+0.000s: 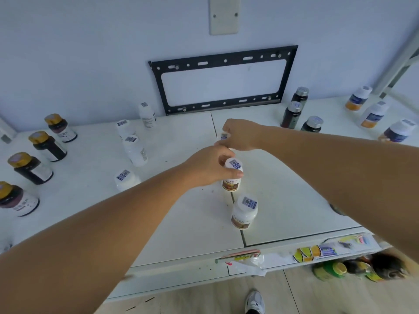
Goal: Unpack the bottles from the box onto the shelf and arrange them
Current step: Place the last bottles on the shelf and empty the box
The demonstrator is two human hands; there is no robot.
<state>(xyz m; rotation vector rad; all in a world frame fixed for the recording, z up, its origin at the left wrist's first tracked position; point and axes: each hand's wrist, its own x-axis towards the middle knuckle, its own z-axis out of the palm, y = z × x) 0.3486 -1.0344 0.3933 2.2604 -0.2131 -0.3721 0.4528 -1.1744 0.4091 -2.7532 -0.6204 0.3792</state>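
We are gripping a white bottle (pixel 232 177) with our left hand (pixel 207 168) on the shelf (pixel 283 189). Our right hand (pixel 241 134) is pinching a second bottle (pixel 224 135) just behind.

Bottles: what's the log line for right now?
left grip holds middle bottle | right grip holds far bottle | near bottle stands free

Your left forearm (pixel 102 223) and right forearm (pixel 340 155) were bare right to the frame's edge, as were your left hand (pixel 204 168) and right hand (pixel 242 134). On one foot you wore a white and grey sneaker (pixel 255 301) with white laces.
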